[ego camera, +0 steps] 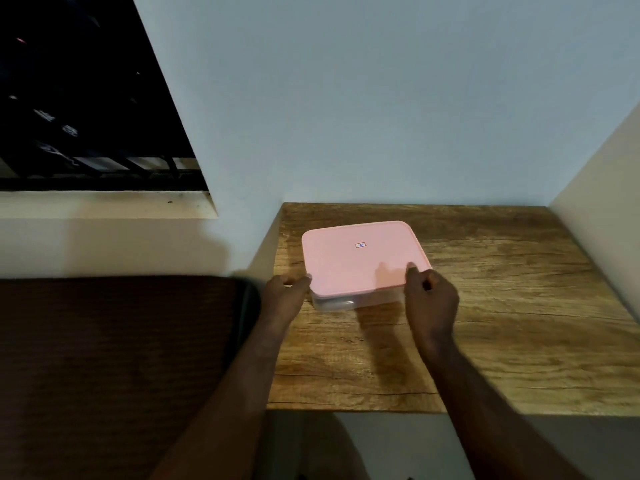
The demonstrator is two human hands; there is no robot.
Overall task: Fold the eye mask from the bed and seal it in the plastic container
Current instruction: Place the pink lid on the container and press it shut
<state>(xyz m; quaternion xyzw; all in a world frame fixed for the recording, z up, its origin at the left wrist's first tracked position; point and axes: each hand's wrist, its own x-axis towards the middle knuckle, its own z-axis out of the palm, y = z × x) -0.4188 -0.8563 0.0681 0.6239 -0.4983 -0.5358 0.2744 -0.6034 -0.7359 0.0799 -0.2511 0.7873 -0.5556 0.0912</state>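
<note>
A clear plastic container [349, 301] with a pink lid [360, 258] sits on the wooden table [502, 306]. The lid lies flat over the box. My left hand [285, 294] grips the lid's near-left corner. My right hand [431, 299] holds the near-right corner, with the thumb on top of the lid. The eye mask is not visible; I cannot tell what is inside the container.
A bed with a dark brown cover [114, 358] lies to the left of the table. A barred window [86, 98] is up at the left. Walls close in behind the table and along its right side [595, 174].
</note>
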